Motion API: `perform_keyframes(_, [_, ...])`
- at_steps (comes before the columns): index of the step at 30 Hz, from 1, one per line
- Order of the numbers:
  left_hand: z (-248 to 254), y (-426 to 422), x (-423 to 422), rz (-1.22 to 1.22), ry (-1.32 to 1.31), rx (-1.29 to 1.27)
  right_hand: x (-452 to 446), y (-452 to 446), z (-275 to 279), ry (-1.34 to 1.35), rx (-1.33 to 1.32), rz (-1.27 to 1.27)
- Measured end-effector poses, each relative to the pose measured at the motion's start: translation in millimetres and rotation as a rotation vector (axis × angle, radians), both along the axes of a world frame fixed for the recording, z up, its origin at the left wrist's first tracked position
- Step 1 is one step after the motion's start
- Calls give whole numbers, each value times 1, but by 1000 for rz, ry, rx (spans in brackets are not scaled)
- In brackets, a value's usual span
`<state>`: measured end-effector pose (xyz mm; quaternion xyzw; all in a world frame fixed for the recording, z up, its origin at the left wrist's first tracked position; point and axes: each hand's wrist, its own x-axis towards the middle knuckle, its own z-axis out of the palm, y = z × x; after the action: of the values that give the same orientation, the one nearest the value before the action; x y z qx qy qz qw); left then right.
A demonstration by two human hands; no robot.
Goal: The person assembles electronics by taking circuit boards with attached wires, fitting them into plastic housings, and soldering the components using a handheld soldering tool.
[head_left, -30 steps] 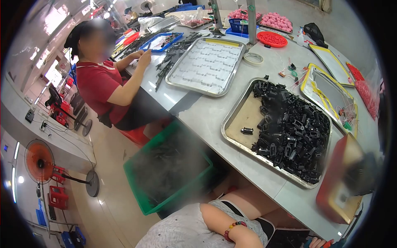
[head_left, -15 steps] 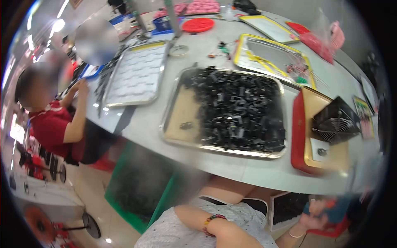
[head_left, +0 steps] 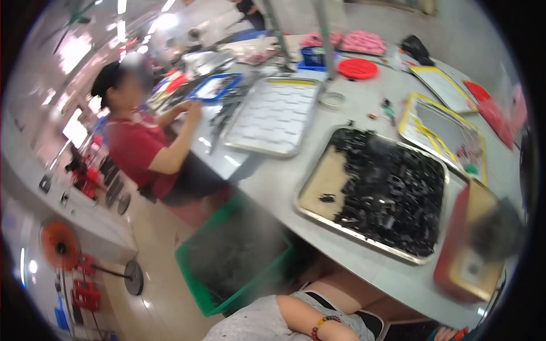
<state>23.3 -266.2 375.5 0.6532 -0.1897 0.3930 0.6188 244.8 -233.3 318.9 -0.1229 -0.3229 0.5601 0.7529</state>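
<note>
The beaded bracelet [head_left: 325,325] circles my left wrist at the bottom edge, and my left hand lies below the frame. At the lower right corner, the curled fingers of my right hand [head_left: 445,334] just show, beside a small red-orange thing [head_left: 462,333] cut off by the edge. What that thing is, I cannot make out. On the table ahead, a metal-rimmed tray [head_left: 321,190] holds many small black plastic parts [head_left: 392,190]. One small black part [head_left: 327,198] lies apart on the tray's bare left side.
A green crate [head_left: 196,284] with dark contents stands on the floor at left. A red box [head_left: 455,256], blurred, sits at the table's right. Farther back are a white tray [head_left: 276,113] and a yellow-rimmed tray [head_left: 409,108]. A co-worker in red [head_left: 136,142] sits at left.
The camera view has swung left, so the table and trays sit farther right. My right hand has slipped mostly below the bottom edge. The left wrist is lower too.
</note>
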Motion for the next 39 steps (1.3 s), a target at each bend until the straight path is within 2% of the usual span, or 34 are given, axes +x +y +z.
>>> perform_keyframes(4, [13, 4, -16, -95, -3, -79, 14, -11, -2, -104, 17, -63])
perform_keyframes(10, [50, 76, -111, -167, 443, 39, 33, -20, 4, -179, 78, -210])
perform_keyframes(12, [75, 96, -126, -53, 500, -132, 35, -25, -3, -140, 50, -248])
perform_keyframes(14, [94, 141, -126, -26, 508, -18, 39, -24, -4, -156, 64, -271])
perform_keyframes(16, [109, 180, -119, 342, 784, -62, 45, -24, -4, -169, 64, -300])
perform_keyframes(18, [100, 243, -103, 721, 1034, 51, 48, -24, -5, -147, 55, -327])
perform_keyframes(19, [83, 284, -94, 808, 979, 83, 49, -24, -5, -134, 55, -342])
perform_keyframes(20, [65, 325, -87, 985, 998, 224, 49, -23, -4, -128, 53, -343])
perform_keyframes(22, [20, 395, -74, 1078, 1050, 139, 51, -25, -3, -127, 49, -348])
perform_keyframes(23, [13, 409, -63, 1164, 1176, 209, 52, -26, -2, -141, 47, -360])
perform_keyframes(24, [8, 419, -57, 1181, 1204, 356, 52, -28, -1, -159, 45, -374])
perform_keyframes(26, [0, 433, -42, 1186, 1247, 427, 54, -31, 0, -181, 34, -396])
perform_keyframes(29, [-2, 447, -31, 1160, 1361, 387, 57, -35, -6, -173, 18, -413])
perform_keyframes(32, [-1, 454, -39, 1104, 1331, 341, 58, -35, -6, -156, -14, -414])
perform_keyframes(33, [1, 455, -41, 1120, 1342, 243, 57, -33, -6, -151, -6, -408])
perform_keyframes(36, [2, 452, -45, 1364, 1213, 33, 55, -31, -6, -147, 17, -391])
perform_keyframes(39, [-4, 460, -48, 1670, 729, 7, 54, -28, -3, -168, 30, -382])
